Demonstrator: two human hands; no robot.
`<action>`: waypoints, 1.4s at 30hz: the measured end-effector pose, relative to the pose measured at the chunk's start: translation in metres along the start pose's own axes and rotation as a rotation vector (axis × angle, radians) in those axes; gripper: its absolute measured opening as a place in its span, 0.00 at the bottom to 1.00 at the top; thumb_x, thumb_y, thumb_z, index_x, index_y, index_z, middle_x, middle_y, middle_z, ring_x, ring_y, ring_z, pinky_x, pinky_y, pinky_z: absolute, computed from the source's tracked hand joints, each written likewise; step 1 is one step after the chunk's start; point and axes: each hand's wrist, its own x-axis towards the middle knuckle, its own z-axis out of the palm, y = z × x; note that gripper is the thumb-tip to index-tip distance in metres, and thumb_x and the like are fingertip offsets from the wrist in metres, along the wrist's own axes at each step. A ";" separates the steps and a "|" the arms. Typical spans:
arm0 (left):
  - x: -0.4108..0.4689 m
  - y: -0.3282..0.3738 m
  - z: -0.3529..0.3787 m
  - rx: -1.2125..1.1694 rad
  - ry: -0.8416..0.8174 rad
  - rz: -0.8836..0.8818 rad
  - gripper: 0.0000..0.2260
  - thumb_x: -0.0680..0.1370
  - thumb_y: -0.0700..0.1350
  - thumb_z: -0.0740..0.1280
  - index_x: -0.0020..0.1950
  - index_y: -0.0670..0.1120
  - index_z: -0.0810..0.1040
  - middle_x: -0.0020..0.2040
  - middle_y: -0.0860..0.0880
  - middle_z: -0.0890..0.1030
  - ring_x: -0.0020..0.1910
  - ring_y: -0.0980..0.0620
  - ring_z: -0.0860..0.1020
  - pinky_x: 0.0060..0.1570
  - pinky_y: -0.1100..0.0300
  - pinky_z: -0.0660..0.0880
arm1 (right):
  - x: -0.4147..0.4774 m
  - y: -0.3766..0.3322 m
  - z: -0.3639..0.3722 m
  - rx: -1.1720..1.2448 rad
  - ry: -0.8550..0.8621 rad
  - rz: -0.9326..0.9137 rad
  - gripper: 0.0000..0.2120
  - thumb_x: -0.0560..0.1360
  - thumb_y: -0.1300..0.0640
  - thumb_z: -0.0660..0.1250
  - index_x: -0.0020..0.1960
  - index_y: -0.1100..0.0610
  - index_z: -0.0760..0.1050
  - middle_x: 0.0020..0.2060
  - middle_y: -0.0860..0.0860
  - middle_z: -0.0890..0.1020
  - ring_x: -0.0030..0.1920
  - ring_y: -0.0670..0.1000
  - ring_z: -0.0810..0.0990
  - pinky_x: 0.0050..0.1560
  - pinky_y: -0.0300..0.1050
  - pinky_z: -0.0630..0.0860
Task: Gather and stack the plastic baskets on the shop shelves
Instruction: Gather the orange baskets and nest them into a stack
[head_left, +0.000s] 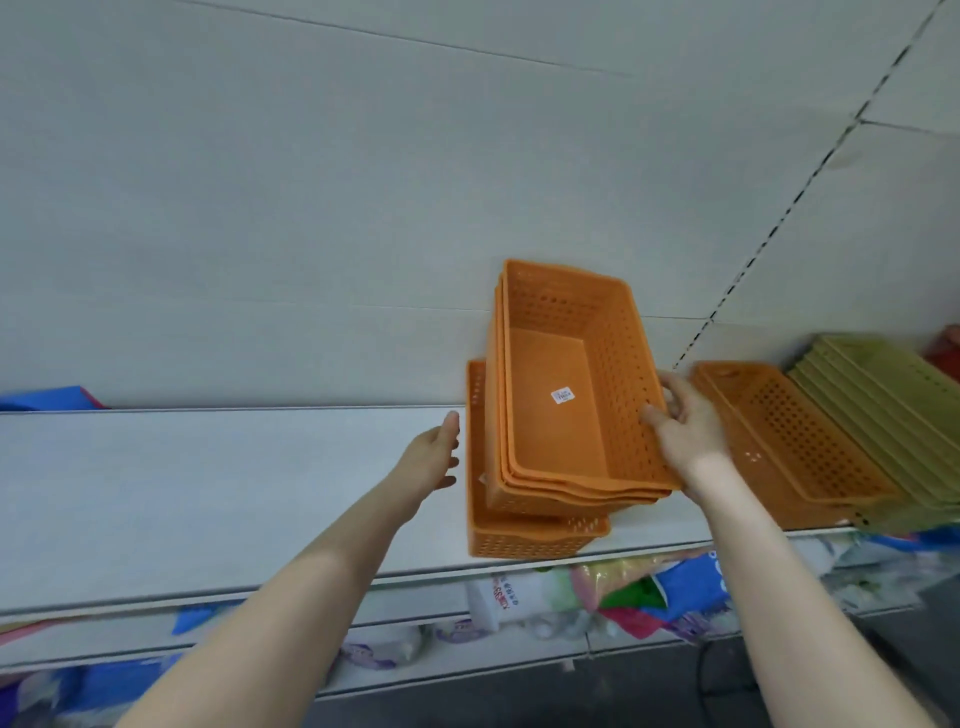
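white shelf (208, 483): nested orange baskets (566, 405) are gripped by right hand (685, 431), left hand (434, 457) spread wide beside.

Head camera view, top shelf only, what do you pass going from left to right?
Blue item → left hand → nested orange baskets → right hand → second orange basket pile → green baskets.

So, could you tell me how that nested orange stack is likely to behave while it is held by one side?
The nested orange stack looks light: thin perforated plastic, empty. Only the right hand grips its side wall, while the left hand is open beside it, so it may tilt or flex. Its inner baskets could probably slide apart.
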 end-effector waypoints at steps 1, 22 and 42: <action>0.002 0.003 0.004 -0.023 -0.018 -0.022 0.32 0.80 0.65 0.50 0.73 0.44 0.69 0.66 0.46 0.75 0.59 0.48 0.76 0.52 0.55 0.75 | 0.002 0.007 0.003 -0.012 -0.023 0.009 0.19 0.78 0.59 0.63 0.68 0.45 0.72 0.54 0.53 0.83 0.51 0.55 0.83 0.54 0.58 0.80; 0.019 0.009 0.019 0.101 -0.120 0.108 0.24 0.80 0.59 0.60 0.71 0.47 0.71 0.58 0.50 0.79 0.56 0.48 0.80 0.55 0.53 0.79 | -0.007 0.049 0.036 -0.191 -0.222 0.042 0.25 0.80 0.65 0.53 0.73 0.46 0.63 0.49 0.50 0.78 0.48 0.51 0.78 0.42 0.42 0.73; 0.024 0.042 0.185 0.070 0.129 0.065 0.10 0.82 0.50 0.58 0.55 0.49 0.76 0.47 0.49 0.80 0.45 0.53 0.78 0.37 0.60 0.74 | 0.117 0.162 -0.151 -0.669 -0.154 0.071 0.20 0.81 0.55 0.60 0.72 0.56 0.66 0.64 0.59 0.78 0.62 0.61 0.78 0.61 0.53 0.73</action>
